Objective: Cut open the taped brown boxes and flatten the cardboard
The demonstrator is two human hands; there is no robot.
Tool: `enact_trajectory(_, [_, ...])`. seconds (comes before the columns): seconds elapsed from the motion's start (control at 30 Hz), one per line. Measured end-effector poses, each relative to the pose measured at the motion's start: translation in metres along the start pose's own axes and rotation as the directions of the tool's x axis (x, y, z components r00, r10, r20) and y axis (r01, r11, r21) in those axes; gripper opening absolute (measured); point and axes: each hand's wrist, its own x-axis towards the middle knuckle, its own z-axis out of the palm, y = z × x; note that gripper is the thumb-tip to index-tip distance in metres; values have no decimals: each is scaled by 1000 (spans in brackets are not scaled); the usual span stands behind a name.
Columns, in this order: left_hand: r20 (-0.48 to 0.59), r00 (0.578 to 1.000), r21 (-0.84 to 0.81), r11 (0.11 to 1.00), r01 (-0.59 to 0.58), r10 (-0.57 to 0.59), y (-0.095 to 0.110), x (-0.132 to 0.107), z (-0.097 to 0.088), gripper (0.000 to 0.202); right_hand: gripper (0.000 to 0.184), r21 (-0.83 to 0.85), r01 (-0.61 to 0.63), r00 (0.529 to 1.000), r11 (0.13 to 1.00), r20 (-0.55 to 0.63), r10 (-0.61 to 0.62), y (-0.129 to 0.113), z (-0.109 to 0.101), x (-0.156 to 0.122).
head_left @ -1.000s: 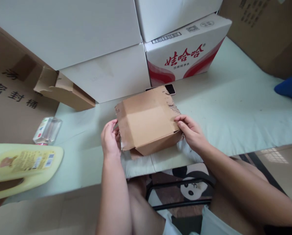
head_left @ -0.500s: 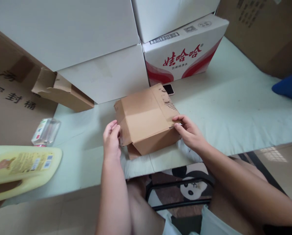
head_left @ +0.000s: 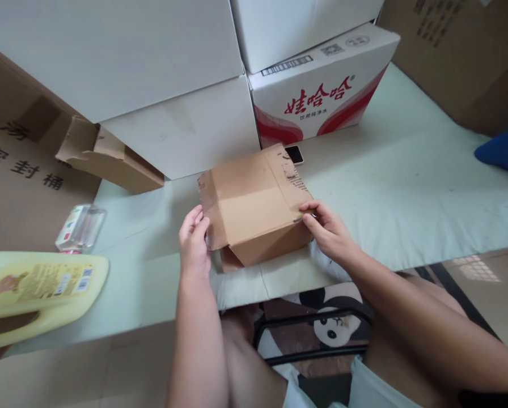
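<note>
Since the earlier frame, cardboard box shifted slightly left. Left hand pinches its left flap; right hand presses the right corner, fingers together. Both ends are best steadied evenly.

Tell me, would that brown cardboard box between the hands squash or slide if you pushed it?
The cardboard box probably bends easily: its flaps look creased and torn. It seems light, since the left hand and right hand steady it with fingertips alone. It shouldn't roll, being flat-sided.

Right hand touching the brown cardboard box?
Touching. Head view: right hand fingertips press the brown cardboard box at its right edge, no gap visible.
</note>
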Motion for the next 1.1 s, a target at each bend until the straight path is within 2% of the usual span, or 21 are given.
enact_trajectory(0.07, [-13, 1000, 8, 1000, 6, -6, 0, 0, -1, 37, 19, 7, -5, 1000, 1000, 0, 5, 0, -1, -2])
enact_trajectory(0.23, [-44, 999, 25, 999, 30, -29, 2, 0, -1, 38, 34, 48, -32, 999, 998, 43, 30, 1, -2, -3])
enact_trajectory(0.37, [-44, 998, 2, 999, 35, -35, 3, -1, 0, 38, 39, 30, -21, 999, 999, 30, 20, 2, 1, -3])
enact_trajectory(0.8, [-56, 997, -16, 999, 49, -50, 3, -1, 2, 39, 30, 15, 29, 1000, 999, 1, -29, 10, 5, 0])
enact_trajectory(1.1, [-72, 996, -16, 999, 45, -46, 2, 1, 3, 41, 28, 43, 57, 997, 997, 42, -59, 14, 4, 1])
